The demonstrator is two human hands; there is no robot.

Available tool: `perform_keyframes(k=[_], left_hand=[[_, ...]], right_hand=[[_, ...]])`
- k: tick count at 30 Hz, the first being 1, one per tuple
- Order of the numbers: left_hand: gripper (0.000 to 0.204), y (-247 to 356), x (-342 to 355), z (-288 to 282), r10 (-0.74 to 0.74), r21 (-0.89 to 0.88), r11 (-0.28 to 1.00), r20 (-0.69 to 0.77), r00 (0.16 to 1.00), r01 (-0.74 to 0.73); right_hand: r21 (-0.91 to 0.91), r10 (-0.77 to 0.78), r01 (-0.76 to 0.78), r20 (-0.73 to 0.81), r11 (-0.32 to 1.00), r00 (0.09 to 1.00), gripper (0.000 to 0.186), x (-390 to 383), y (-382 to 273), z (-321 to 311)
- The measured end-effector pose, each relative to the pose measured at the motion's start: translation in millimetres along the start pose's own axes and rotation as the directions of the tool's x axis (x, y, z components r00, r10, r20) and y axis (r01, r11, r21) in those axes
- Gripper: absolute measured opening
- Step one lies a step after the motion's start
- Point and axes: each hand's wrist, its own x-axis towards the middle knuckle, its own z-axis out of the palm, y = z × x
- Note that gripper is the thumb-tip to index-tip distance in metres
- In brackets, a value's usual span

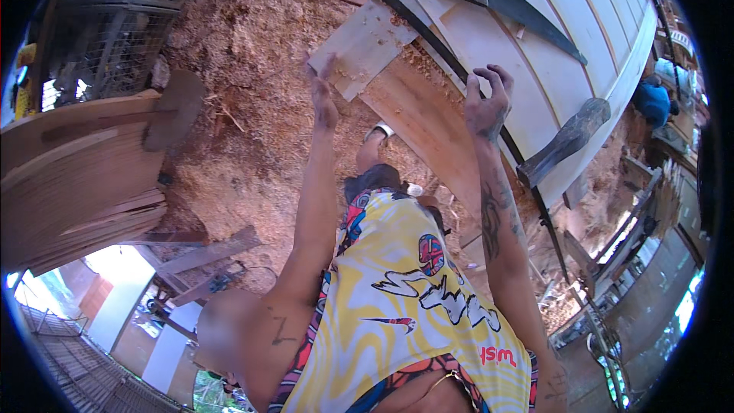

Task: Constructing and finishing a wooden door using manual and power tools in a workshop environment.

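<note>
My left hand (pixel 323 103) reaches to the near corner of a pale board (pixel 365 42) scattered with shavings, its slightly blurred fingers stretched out at the edge. My right hand (pixel 487 107) has loosely bent, spread fingers beside a long black strip (pixel 428 34) along a white slatted wooden surface (pixel 581 0); I see nothing held in it. On that surface lie a handsaw (pixel 512 19), above my right hand, and a dark, weathered wooden tool (pixel 563 141), below and right of it. A reddish-brown plank (pixel 413 130) slants beneath the pale board, between my hands.
Wood shavings (pixel 214 30) cover the ground around my sandalled foot (pixel 375 138). Stacked plywood sheets (pixel 84 191) stand at left below wire cages (pixel 99 30). Loose offcuts (pixel 206 256) lie lower left. A blue shape (pixel 651 103), too small to make out, and more timber (pixel 627 214) are at right.
</note>
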Motion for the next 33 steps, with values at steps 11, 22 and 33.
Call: perform_keyframes(k=[11,22,33], left_hand=[[0.092,-22.9,-104.6,-26.3,-0.288,0.494,0.846,0.107,0.952,0.201],[0.077,17.0,-54.0,27.5,-0.574,-0.633,0.632,0.004,0.819,0.446],[0.065,64.2,-53.1,69.3,-0.612,-0.471,0.737,-0.160,0.774,0.486]], right_hand=[[0.310,0.718,-0.777,0.302,0.548,0.627,0.049,119.9,4.4,79.6],[0.580,0.727,-0.657,0.154,0.482,0.669,0.035,177.1,33.7,89.7],[0.702,0.699,-0.682,0.383,0.205,0.604,0.029,171.8,47.6,32.2]])
